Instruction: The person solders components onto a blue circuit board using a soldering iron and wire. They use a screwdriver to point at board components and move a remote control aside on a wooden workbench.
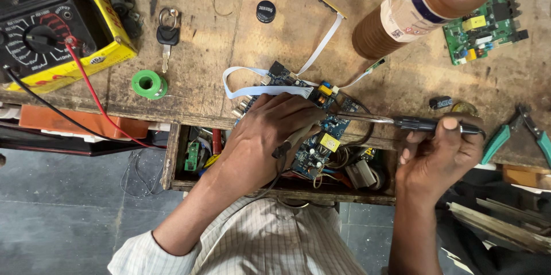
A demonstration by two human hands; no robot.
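Observation:
A blue circuit board [321, 137] lies at the front edge of the wooden workbench [229, 51], over an open drawer. My left hand [267, 137] rests on the board and grips a slim brown-handled tool [294, 138] with a cord. My right hand [442, 154] holds a black-handled screwdriver [425, 124]; its metal shaft points left and its tip touches the board's upper right part. A white ribbon cable [258, 90] loops out from the board's far side.
A yellow multimeter [51, 28] with red and black leads stands at the far left. Also on the bench are a green solder spool [149, 84], a key [167, 38], a black cap [266, 11], a brown bottle [413, 14], a green board [485, 22] and teal-handled pliers [516, 134]. The drawer [189, 160] holds several parts.

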